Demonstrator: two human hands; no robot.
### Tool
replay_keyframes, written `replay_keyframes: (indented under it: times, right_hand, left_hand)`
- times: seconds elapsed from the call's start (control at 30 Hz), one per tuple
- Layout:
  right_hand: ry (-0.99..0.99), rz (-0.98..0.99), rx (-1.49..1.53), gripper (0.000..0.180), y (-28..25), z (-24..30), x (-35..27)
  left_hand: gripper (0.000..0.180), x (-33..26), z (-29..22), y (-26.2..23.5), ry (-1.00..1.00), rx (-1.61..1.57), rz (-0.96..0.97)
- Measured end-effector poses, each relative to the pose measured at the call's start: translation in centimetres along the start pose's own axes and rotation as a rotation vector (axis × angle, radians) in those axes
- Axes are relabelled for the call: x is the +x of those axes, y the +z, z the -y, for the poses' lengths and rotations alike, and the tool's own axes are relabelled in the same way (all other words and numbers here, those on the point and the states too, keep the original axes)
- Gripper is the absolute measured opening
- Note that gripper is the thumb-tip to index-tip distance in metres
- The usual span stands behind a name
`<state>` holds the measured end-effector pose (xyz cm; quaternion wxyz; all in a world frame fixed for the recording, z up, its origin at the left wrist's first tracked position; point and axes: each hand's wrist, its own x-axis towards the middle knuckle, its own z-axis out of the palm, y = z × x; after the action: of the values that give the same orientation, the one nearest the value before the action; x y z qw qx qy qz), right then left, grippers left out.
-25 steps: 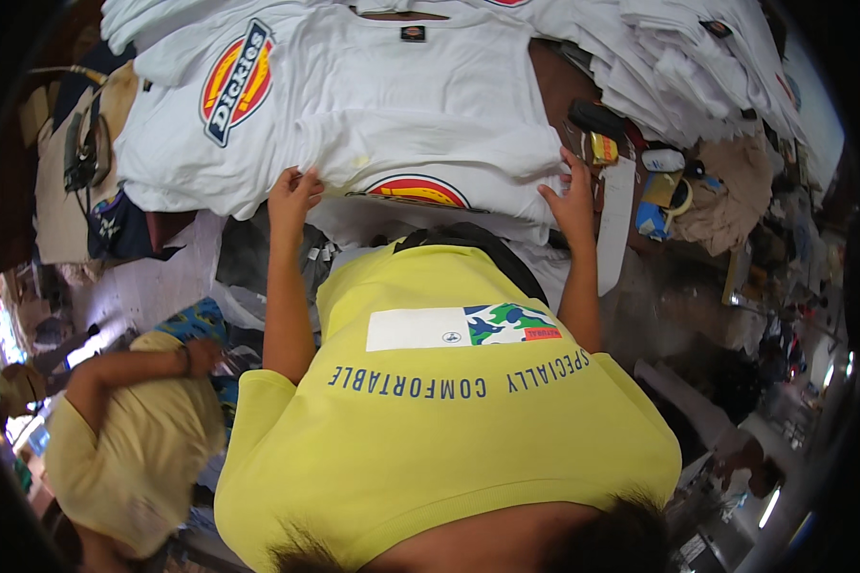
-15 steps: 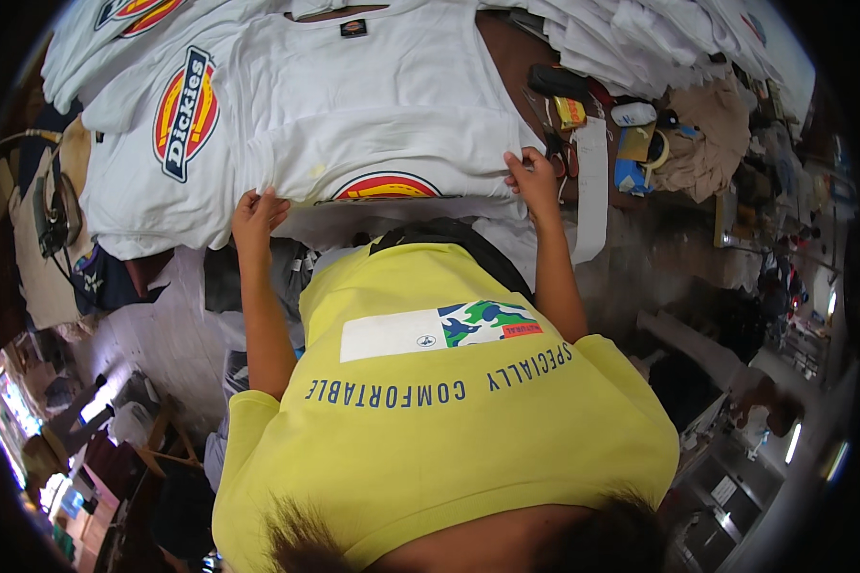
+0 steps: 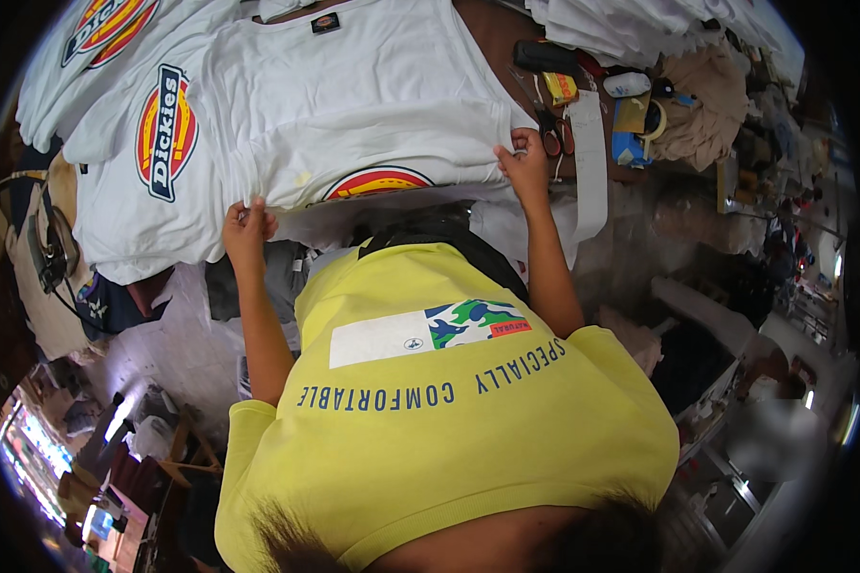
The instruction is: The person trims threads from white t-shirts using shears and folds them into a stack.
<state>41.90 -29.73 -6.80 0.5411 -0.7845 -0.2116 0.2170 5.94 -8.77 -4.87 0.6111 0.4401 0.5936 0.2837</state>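
Observation:
A white T-shirt [image 3: 373, 105] lies flat on the brown table [image 3: 492, 43], with part of a round red, yellow and blue print showing at its near edge. My left hand [image 3: 247, 227] pinches that near edge at the left. My right hand [image 3: 523, 162] grips the same edge at the right corner, close to a pair of scissors [image 3: 552, 136]. My yellow shirt fills the lower half of the view and hides the table's front.
A second white T-shirt with the same print [image 3: 134, 153] lies to the left. Folded white cloth [image 3: 640, 24] is stacked at the back right, beside beige fabric [image 3: 702, 119] and small tools. An iron with a cable [image 3: 48, 253] sits at far left.
Both hands stay on the shirt's near edge; the left has shifted left and nearer to me, the right slightly away. The view has swung, and a person at lower left is out of sight.

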Motion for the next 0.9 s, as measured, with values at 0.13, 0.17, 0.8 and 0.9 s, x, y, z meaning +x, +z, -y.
replay_keyframes:
  times: [0.13, 0.17, 0.8, 0.9]
  right_hand:
    - [-0.007, -0.001, 0.041, 0.035, -0.1, -0.2, -0.5]
    - [0.02, 0.014, 0.099, 0.034, -0.1, -0.1, -0.5]
    - [0.297, 0.044, 0.418, 0.044, -1.7, 1.3, -0.5]
    - [0.32, 0.051, 0.455, 0.04, -1.8, 1.3, -0.5]
  left_hand:
    - [0.027, 0.1, 0.1, -0.1, 0.048, 0.18, -0.059]
    - [0.027, 0.1, 0.1, 0.0, 0.04, 0.14, -0.059]
    - [0.035, 0.6, -4.0, 2.3, 0.018, 0.395, 0.159]
    - [0.032, 1.6, -4.5, 2.1, -0.07, 0.487, 0.294]
